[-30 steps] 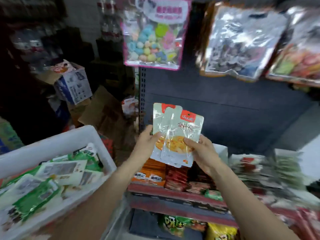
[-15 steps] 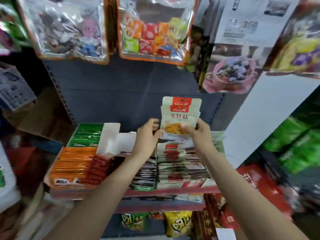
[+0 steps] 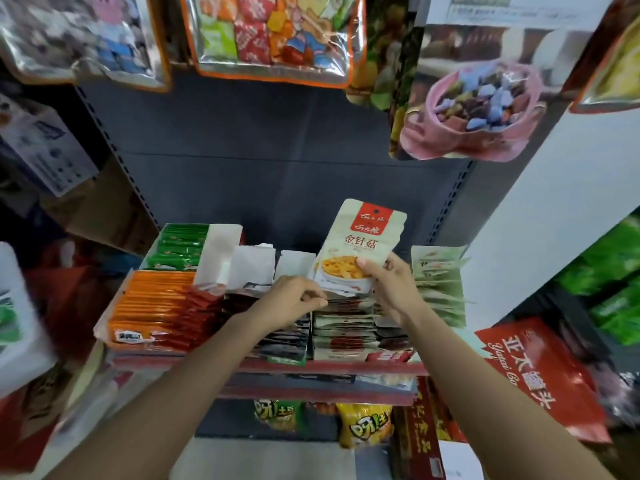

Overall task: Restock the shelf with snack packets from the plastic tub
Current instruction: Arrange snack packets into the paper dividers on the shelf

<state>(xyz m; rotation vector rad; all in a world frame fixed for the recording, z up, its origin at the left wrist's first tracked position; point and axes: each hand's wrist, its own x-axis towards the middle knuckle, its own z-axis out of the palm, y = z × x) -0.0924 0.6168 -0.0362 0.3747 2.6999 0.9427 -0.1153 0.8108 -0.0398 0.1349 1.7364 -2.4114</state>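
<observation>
Right hand (image 3: 391, 292) pinches a beige snack packet (image 3: 360, 247) upright — left hand (image 3: 294, 301) on the shelved row (image 3: 343, 327).

One wide-angle view from my head looks forward and down at the shelf (image 3: 332, 367) close in front of me. My forearms reach in from the bottom edge; hanging bags (image 3: 273, 36) fill the top edge.

Both bare forearms reach forward and up from the lower corners, the left hand (image 3: 292, 299) knuckles-up with fingers curled down in a pinch, the right hand (image 3: 393, 289) slightly higher, thumb forward, fingers wrapped in a grip.
</observation>
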